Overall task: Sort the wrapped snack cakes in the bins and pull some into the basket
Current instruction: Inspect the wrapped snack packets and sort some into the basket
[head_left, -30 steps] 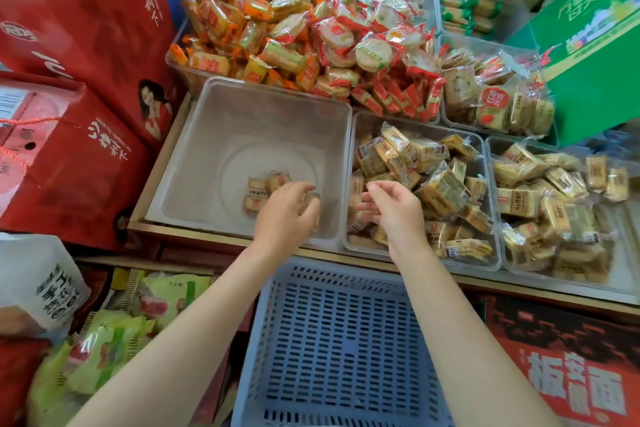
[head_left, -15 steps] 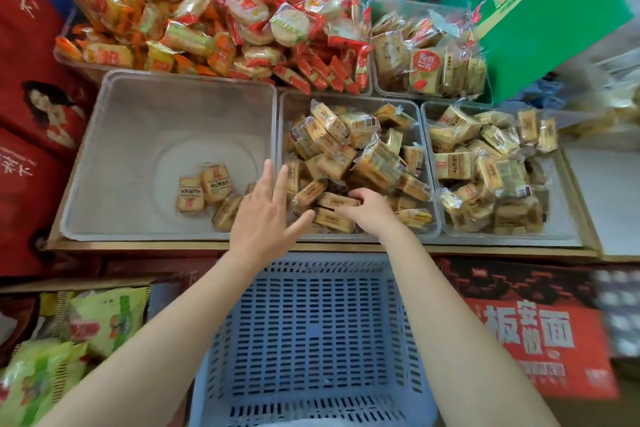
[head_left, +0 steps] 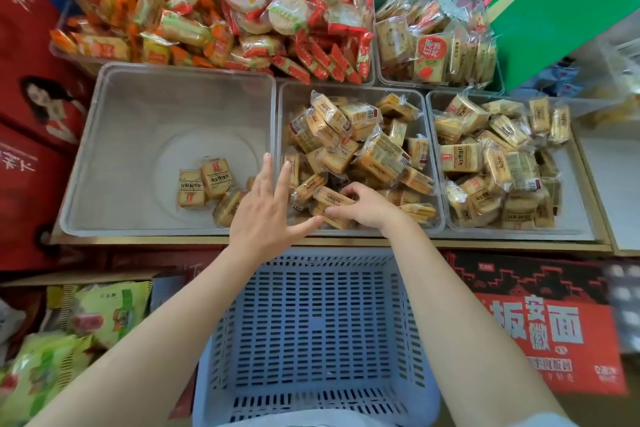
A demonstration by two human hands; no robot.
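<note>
Both bare forearms reach forward from the bottom of the view and come close together at the hands. The left hand [head_left: 266, 215] is spread flat, palm down, with straight fingers and the thumb stretched toward the right hand [head_left: 363, 206]. The right hand has curled fingers and grips a wrapped snack cake [head_left: 330, 199].

Red carton [head_left: 540, 333] reads "板面" and "安徽".

Wooden shelf edge [head_left: 485, 242] between red cartons [head_left: 31, 135] and green box [head_left: 561, 10].
</note>
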